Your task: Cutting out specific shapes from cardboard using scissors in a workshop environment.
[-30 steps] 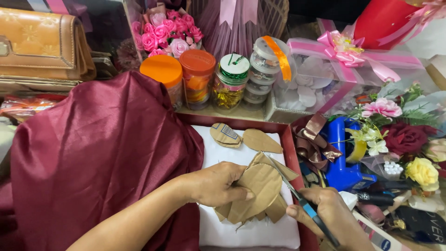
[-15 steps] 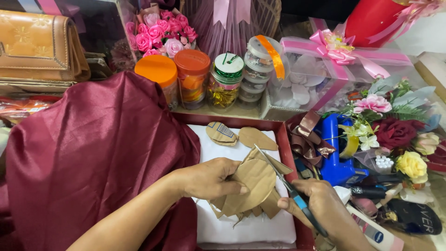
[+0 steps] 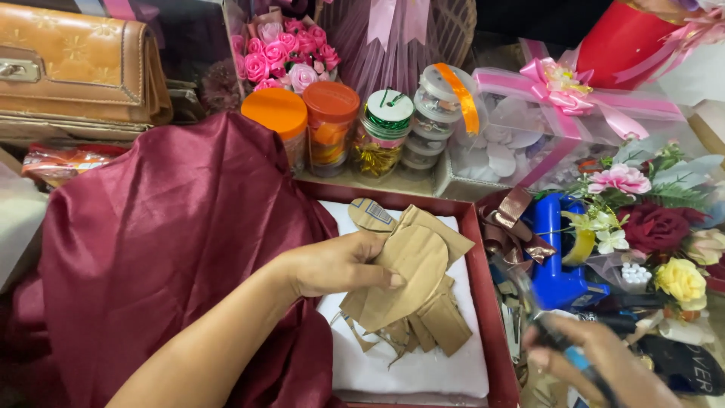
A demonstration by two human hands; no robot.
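Observation:
My left hand [image 3: 340, 264] grips a bunch of brown cardboard pieces [image 3: 411, 283], a rounded petal shape on top, held over a dark red box [image 3: 495, 332] lined with white padding [image 3: 411, 370]. A small oval cardboard cutout [image 3: 371, 214] lies on the padding at the far end. My right hand [image 3: 596, 363] is low at the right, outside the box, blurred, closed on scissors with a blue handle [image 3: 563, 340]. Maroon satin fabric [image 3: 174, 249] drapes over the box's left side under my left forearm.
Behind the box stand jars with orange lids [image 3: 283, 113], a jar with green ribbon [image 3: 385, 128] and stacked clear tubs [image 3: 442, 98]. A blue tape dispenser [image 3: 555, 249], artificial flowers [image 3: 657, 227], a pink-ribboned clear box [image 3: 551, 113] and a tan handbag [image 3: 75, 68] crowd the surroundings.
My right hand has pulled the scissors away from the cardboard, down and to the right of the box. My left hand has raised the cardboard bunch slightly.

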